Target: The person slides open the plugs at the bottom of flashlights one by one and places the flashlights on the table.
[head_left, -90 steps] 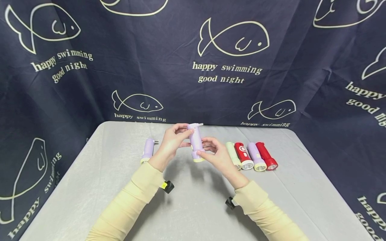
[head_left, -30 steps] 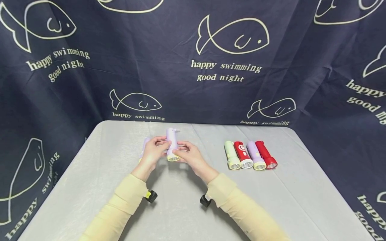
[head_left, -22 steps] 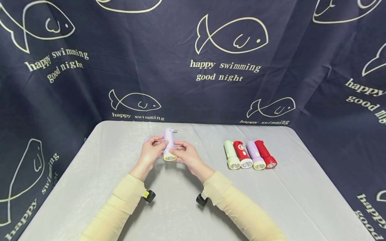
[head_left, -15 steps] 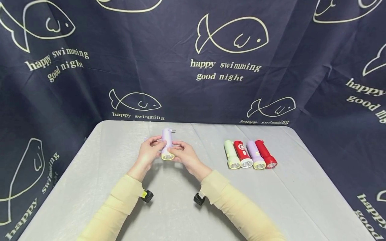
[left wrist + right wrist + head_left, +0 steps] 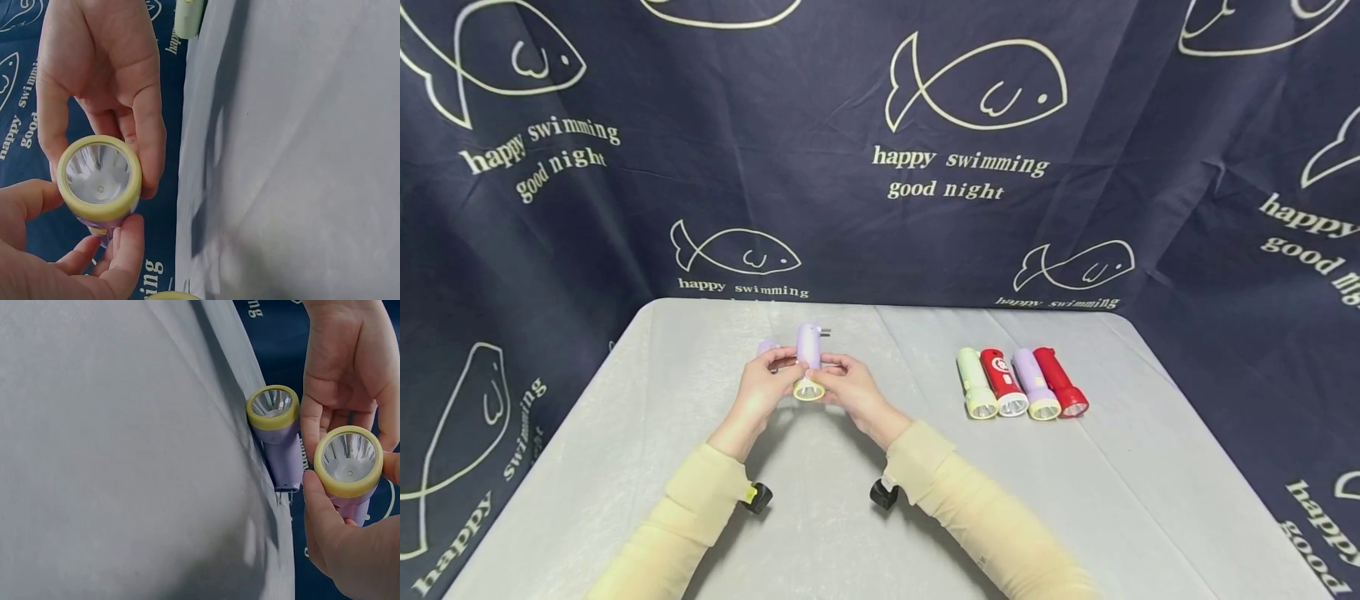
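Note:
In the head view both hands hold a lilac flashlight with a yellow rim, its lens end toward the wearer and two metal plug prongs jutting right from its far end. The left hand grips its left side, while the right hand pinches it near the head from the right. Seen from the left wrist, the flashlight's reflector lies between the fingers of both hands. Just beyond the left hand lies a second lilac flashlight, mostly hidden in the head view, its prongs out.
On the right side of the grey-covered table lie a pale green flashlight, a red one with a white rim, a lilac one and an all-red one, side by side. A dark fish-print curtain hangs behind.
Both hands have carried the flashlight leftward and lower, close to the lilac one on the left. Its lens has tilted into view, and its prongs now show. The row on the right is unmoved.

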`<state>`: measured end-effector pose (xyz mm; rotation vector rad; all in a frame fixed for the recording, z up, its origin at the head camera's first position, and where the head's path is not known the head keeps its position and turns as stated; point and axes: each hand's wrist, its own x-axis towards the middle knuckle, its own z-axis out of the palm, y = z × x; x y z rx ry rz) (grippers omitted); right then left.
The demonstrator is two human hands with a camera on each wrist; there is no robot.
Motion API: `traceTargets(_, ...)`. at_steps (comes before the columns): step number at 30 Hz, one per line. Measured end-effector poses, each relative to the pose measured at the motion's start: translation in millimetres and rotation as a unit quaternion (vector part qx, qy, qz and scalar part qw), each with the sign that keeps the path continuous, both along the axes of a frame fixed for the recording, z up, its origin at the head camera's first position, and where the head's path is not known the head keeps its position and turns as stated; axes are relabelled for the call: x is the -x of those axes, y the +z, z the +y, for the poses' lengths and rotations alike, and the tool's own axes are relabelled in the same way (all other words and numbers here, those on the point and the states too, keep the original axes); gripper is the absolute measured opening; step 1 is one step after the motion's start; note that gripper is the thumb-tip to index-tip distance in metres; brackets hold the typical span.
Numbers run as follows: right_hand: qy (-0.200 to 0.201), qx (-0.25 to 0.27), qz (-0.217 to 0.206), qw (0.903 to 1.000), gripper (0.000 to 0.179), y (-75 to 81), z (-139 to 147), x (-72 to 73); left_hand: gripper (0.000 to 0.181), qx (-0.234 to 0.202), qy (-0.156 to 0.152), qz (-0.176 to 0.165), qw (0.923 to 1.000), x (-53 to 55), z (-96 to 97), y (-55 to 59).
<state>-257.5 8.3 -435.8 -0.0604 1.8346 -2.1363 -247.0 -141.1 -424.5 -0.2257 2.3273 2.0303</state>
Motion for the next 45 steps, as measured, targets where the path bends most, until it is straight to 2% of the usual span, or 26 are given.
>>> traceTargets(6, -0.005, -0.010, -0.001, 0.9999, 0.048, -2.0, -3, -0.3, 0.042, 0.034, -0.004, 0.002, 0.9994, 1.1, -1.9, -2.7)
traceTargets(10, -0.008, -0.024, -0.007, 0.9997, 0.049, -6.2, -5, 0.8, 0.040, 0.083, -0.011, 0.004, 0.9965, 2.9, -2.5, -4.4)
traceTargets(14, -0.008, -0.032, -0.013, 0.9994, 0.047, -12.0, -6, 2.8, 0.039, 0.138, -0.016, 0.012, 0.9902, 4.0, -2.1, -4.7)
traceTargets(18, -0.008, -0.051, -0.007, 0.9987, 0.046, -16.0, -7, 4.2, 0.037, 0.199, -0.022, 0.026, 0.9794, 5.2, -0.5, -2.8)
traceTargets(25, 0.009, -0.064, -0.010, 0.9978, 0.048, -18.4, -6, 6.0, 0.032, 0.313, -0.055, 0.048, 0.9470, 10.6, 0.7, 2.2)
traceTargets(28, 0.013, -0.079, -0.012, 0.9967, 0.047, -15.1, -7, 6.1, 0.030, 0.337, -0.066, 0.049, 0.9380, 12.6, 0.7, 3.9)
traceTargets(35, -0.004, -0.107, -0.001, 0.9942, 0.047, -16.0, -10, 6.3, 0.030, 0.365, -0.083, 0.040, 0.9262, 16.0, 1.2, 6.2)
traceTargets(41, -0.009, -0.140, 0.009, 0.9901, 0.047, -16.1, -12, 7.5, 0.033, 0.380, -0.097, 0.023, 0.9197, 19.2, 1.6, 7.7)
traceTargets(45, -0.004, -0.152, 0.016, 0.9882, 0.047, -17.3, -11, 7.9, 0.034, 0.387, -0.102, 0.027, 0.9159, 20.3, 1.5, 6.4)
